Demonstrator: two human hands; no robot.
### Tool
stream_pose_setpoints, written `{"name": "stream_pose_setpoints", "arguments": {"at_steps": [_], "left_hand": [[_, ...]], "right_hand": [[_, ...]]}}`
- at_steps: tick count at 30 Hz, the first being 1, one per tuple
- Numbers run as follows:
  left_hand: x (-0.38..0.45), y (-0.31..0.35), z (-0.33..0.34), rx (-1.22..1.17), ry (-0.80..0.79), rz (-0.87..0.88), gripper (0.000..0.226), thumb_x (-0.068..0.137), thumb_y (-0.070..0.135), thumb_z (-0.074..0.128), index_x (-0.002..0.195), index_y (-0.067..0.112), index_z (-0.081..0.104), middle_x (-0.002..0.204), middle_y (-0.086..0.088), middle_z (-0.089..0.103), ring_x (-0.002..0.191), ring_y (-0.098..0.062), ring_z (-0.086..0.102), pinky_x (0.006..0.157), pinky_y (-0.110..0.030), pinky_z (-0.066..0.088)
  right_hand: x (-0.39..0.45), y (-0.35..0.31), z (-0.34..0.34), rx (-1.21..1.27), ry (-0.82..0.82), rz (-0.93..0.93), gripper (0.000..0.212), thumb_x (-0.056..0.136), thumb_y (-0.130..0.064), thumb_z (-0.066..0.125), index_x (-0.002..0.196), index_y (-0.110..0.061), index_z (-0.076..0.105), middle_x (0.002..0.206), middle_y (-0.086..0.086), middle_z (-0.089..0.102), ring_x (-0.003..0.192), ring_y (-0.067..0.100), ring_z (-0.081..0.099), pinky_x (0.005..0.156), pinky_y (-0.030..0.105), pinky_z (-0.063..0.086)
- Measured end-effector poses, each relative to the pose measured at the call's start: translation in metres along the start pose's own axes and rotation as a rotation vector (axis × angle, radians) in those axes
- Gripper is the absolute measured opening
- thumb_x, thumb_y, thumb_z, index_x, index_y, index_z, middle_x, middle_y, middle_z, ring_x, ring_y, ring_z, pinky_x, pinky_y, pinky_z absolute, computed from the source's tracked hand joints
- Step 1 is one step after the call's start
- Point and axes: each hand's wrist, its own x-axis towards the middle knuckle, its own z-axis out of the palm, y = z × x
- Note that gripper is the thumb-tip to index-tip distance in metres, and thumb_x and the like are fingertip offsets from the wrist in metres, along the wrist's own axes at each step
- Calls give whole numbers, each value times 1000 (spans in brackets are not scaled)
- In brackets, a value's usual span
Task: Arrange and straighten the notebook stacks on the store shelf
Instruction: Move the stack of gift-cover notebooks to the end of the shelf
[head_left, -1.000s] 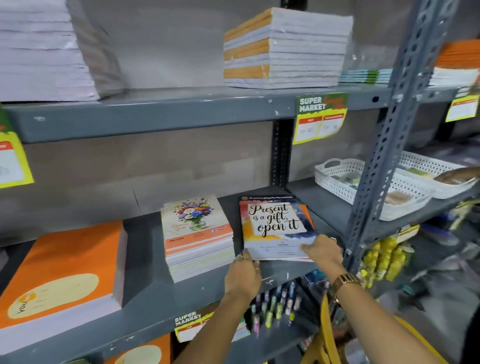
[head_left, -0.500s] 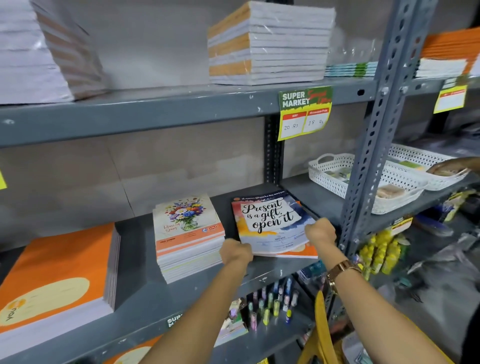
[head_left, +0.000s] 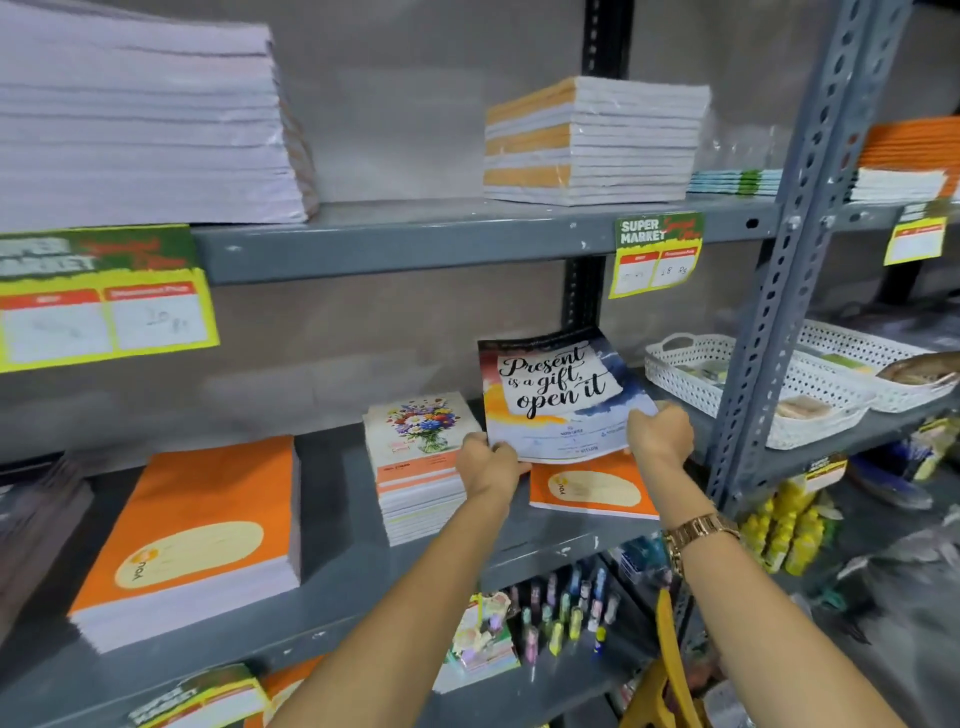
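A thin notebook printed "Present is a gift, open it" (head_left: 561, 395) is tilted up off the middle shelf (head_left: 343, 582). My left hand (head_left: 485, 465) grips its near left corner and my right hand (head_left: 660, 434) grips its near right corner. Under it lies an orange notebook (head_left: 592, 488) flat on the shelf. Just to the left stands a stack of flower-cover notebooks (head_left: 415, 462), touching my left hand. Farther left sits a thick orange notebook stack (head_left: 202, 535).
The upper shelf carries a tall white stack (head_left: 140, 119) and a wrapped orange-and-white stack (head_left: 592, 140). White baskets (head_left: 748, 384) sit right of the grey upright post (head_left: 779, 291). Pens and small items (head_left: 561, 608) fill the lower shelf. Price tags (head_left: 657, 254) hang from the shelf edges.
Both hands have lifted the "Present is a gift" notebook from lying flat to tilted up, uncovering the orange notebook beneath. The view has shifted down and right.
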Motion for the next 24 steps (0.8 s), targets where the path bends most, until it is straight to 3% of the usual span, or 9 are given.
{"name": "stream_pose_setpoints", "arguments": {"at_steps": [3, 7, 10, 12, 14, 16, 18, 22, 24], "left_hand": [[-3, 12, -35, -41, 30, 14, 15, 93, -2, 40, 99, -2, 53, 107, -17, 64, 62, -24, 64, 69, -40, 60], [-7, 22, -95, -38, 179, 67, 19, 91, -1, 42, 78, 10, 50, 92, -7, 61, 57, -15, 61, 59, -26, 58], [-10, 27, -150, -34, 227, 78, 11, 92, -1, 43, 95, -4, 52, 101, -15, 63, 68, -24, 64, 72, -37, 60], [-10, 29, -185, -36, 278, 93, 7, 91, -3, 43, 93, -2, 50, 98, -15, 61, 72, -24, 62, 59, -28, 58], [-15, 32, -223, -34, 345, 107, 10, 91, -4, 44, 95, 3, 50, 95, -14, 58, 70, -24, 62, 52, -21, 54], [-17, 31, -258, 9, 388, 106, 19, 91, -2, 44, 107, -2, 52, 100, -15, 60, 74, -26, 66, 56, -24, 55], [-21, 30, -295, 47, 434, 99, 26, 90, -2, 43, 114, -4, 54, 104, -17, 62, 85, -32, 68, 64, -31, 57], [-29, 28, -361, 99, 546, 121, 16, 86, -1, 45, 92, 0, 60, 89, -17, 62, 71, -27, 62, 56, -29, 52], [-31, 27, -391, 103, 581, 117, 15, 87, -1, 46, 82, 3, 60, 88, -16, 64, 78, -30, 64, 67, -37, 57]], "right_hand": [[-28, -18, 13, 58, -36, 0, 21, 85, -6, 50, 105, 0, 55, 108, 26, 66, 98, 40, 63, 87, 45, 53], [-75, -40, 41, 98, -106, -32, 23, 85, -4, 50, 107, 0, 56, 109, 25, 66, 99, 40, 63, 83, 37, 49], [-118, -55, 69, 107, -195, -44, 24, 86, -4, 51, 109, 1, 56, 110, 23, 65, 101, 39, 61, 77, 32, 44], [-146, -63, 87, 113, -263, -46, 28, 87, -6, 50, 114, 0, 54, 112, 22, 65, 98, 39, 64, 82, 36, 51], [-177, -71, 107, 131, -327, -55, 31, 88, -4, 50, 118, 1, 52, 111, 23, 65, 88, 34, 65, 70, 33, 52], [-207, -78, 123, 135, -380, -70, 32, 89, -2, 50, 120, 3, 50, 110, 23, 65, 80, 29, 60, 59, 28, 44], [-239, -85, 141, 147, -424, -59, 27, 89, -3, 51, 115, 4, 52, 111, 23, 64, 85, 32, 61, 63, 30, 44], [-296, -95, 173, 147, -494, -68, 15, 88, -5, 52, 101, 0, 59, 103, 21, 68, 73, 29, 61, 57, 25, 46], [-321, -99, 183, 165, -539, -66, 18, 87, -6, 52, 104, -1, 58, 99, 19, 69, 64, 28, 62, 48, 21, 48]]}}
